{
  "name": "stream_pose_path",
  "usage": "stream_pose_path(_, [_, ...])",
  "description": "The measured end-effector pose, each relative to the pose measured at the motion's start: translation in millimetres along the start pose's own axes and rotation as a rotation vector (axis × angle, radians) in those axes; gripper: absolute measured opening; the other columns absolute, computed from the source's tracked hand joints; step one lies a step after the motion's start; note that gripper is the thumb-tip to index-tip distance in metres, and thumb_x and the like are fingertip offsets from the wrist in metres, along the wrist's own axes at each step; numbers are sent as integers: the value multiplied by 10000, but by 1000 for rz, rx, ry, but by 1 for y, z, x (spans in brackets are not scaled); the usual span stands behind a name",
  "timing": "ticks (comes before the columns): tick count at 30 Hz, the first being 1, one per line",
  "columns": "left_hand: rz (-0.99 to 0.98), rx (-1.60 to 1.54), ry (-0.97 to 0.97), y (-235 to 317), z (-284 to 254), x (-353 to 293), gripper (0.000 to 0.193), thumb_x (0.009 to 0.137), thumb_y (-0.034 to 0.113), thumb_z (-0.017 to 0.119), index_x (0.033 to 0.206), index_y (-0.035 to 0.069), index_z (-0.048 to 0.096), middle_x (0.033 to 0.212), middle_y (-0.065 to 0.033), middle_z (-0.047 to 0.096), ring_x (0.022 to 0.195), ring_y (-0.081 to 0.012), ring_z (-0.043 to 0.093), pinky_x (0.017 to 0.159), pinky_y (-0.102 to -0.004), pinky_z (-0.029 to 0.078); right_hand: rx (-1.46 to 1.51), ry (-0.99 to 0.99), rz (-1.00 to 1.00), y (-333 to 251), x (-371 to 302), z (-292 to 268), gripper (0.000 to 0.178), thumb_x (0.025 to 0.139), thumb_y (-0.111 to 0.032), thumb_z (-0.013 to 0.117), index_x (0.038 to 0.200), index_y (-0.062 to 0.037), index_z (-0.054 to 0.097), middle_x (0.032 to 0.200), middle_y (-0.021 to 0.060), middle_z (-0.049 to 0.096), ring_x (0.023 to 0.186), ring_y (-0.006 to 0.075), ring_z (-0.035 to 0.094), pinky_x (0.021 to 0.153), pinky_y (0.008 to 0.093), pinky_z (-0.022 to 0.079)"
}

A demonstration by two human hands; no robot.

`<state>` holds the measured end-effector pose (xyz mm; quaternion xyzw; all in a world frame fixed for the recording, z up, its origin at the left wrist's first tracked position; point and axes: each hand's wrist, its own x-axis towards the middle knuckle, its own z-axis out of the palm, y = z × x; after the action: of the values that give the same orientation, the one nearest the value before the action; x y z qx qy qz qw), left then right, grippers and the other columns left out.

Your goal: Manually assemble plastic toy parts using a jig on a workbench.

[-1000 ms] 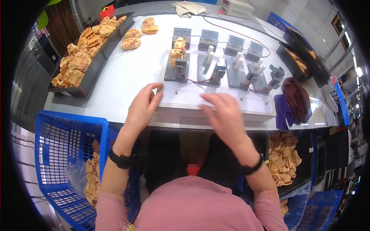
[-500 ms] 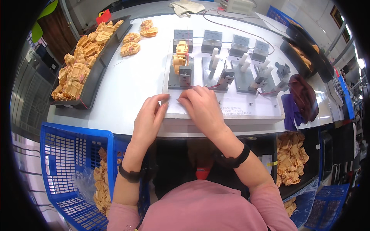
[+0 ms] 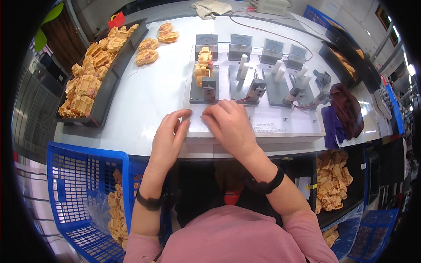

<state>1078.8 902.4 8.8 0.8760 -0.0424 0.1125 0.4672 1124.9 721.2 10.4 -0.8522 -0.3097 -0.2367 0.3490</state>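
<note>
My left hand [image 3: 170,133] rests at the front left corner of a white test board [image 3: 280,136], thumb and forefinger apart with nothing seen between them. My right hand [image 3: 231,129] lies on the board's front part, its fingers loosely bent and apart, with no object visible in it. Just beyond the right fingers stands the leftmost grey fixture [image 3: 198,94]. A yellow plastic housing [image 3: 203,69] sits upright on it, in front of a small panel meter [image 3: 206,41]. The second fixture [image 3: 239,85] carries white posts and bears no housing.
A black tray [image 3: 115,83] heaped with yellow housings stands left; several more housings [image 3: 147,57] lie beside it. Purple and maroon cloths [image 3: 346,111] hang at the right. A blue basket [image 3: 87,151] is below left; a black bin [image 3: 356,188] of housings is below right.
The view has shifted slightly. Both hands stay in nearly the same place and pose, and the housing remains on its fixture.
</note>
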Motion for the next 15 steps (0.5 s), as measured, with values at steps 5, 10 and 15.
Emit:
stream_pose_path(5, [-40,-43,-4,-1,2,-1,256,940,125,551,1173,29,600,969,-99,587,748,-168,518,738,-282,452,12,1,4,1,-1,0,75,830,-139,670,868,-78,646,833,72,595,865,275,572,769,385,413])
stream_pose_path(10, [-73,-66,-6,-3,2,-2,260,945,126,546,1176,20,599,968,-94,582,760,-158,504,742,-277,444,39,-7,5,1,-1,0,83,829,-147,675,873,-82,647,834,63,589,861,269,565,767,380,407])
stream_pose_path(15, [-25,-69,-8,-7,2,-2,296,967,144,529,1230,17,577,850,-21,538,752,-84,469,692,-221,434,16,-4,8,1,-1,-1,84,828,-149,677,875,-88,646,836,57,586,856,262,562,762,375,402])
